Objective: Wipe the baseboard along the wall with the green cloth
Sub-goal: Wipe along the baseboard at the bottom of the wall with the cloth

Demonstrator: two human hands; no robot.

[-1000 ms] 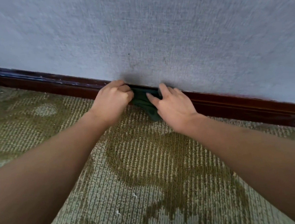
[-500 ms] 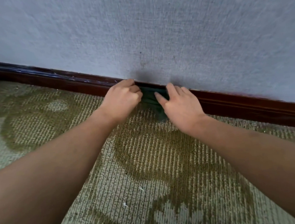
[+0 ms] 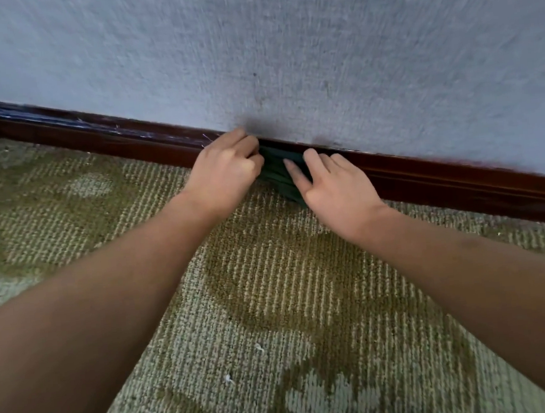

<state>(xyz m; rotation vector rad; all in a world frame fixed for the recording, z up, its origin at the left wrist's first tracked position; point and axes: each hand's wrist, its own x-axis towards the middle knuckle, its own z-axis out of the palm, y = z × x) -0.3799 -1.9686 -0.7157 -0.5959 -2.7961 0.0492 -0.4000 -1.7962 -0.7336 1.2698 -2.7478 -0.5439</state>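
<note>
A: Cloth location?

B: Green cloth (image 3: 278,173), dark, bunched in soft folds, against the baseboard (image 3: 96,135) face between both hands. Its lower corner trails onto the carpet (image 3: 271,288).

A: Axis?

B: The long axis seems to run along the board, which slants upper left to lower right in view. Both ends are hidden under the hands, so the full extent is unclear.

A: Hands?

B: Left hand (image 3: 229,170) is clenched in a fist around the cloth's left end, knuckles at the board's top edge. Right hand (image 3: 335,188) has straight fingers laid flat, pressing the cloth onto the board, thumb on the fabric.

A: Surfaces?

B: The baseboard is glossy dark reddish-brown wood, a long moulded strip. The wall (image 3: 284,42) is pale grey-blue with a rough grainy texture. The carpet is ribbed loop pile, olive and beige, with curved patterns and a few white flecks.
</note>
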